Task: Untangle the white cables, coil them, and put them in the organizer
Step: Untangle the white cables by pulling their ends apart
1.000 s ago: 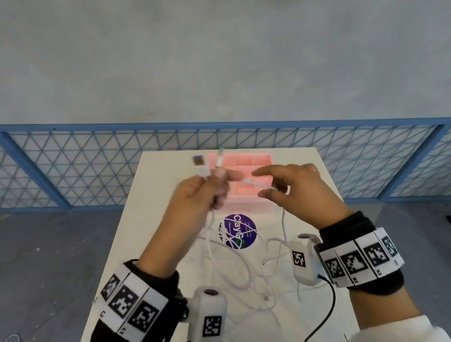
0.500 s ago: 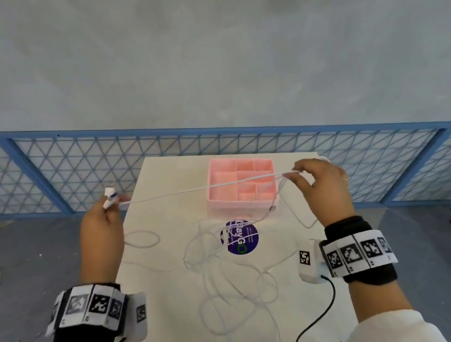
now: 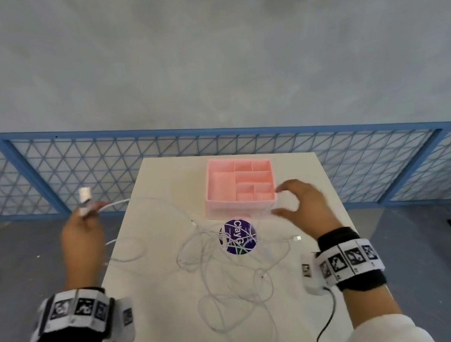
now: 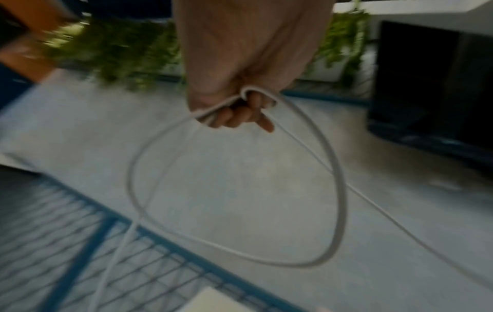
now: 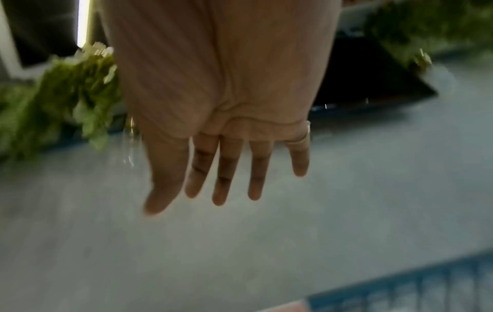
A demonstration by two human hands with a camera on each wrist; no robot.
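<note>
**One cable end in hand, the tangle barely begun**

The left hand (image 3: 83, 236) gripped one white cable (image 3: 115, 205) near its plug, off the worktop's (image 3: 165, 334) left edge — a loop hung from its curled fingers. The right hand (image 3: 302, 206) hovered slack and empty beside the pink organizer (image 3: 242, 211), whose compartments held nothing. The other cables (image 3: 231, 278) lay knotted mid-worktop; untangling, coiling and stowing looked nearly all ahead.

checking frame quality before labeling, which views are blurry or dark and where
Head view: bright, the left hand and right hand smeared, the organizer fairly sharp. Left wrist view: dim, background streaked, the cable loop readable. Right wrist view: dim and soft throughout, plants smeared.
</note>
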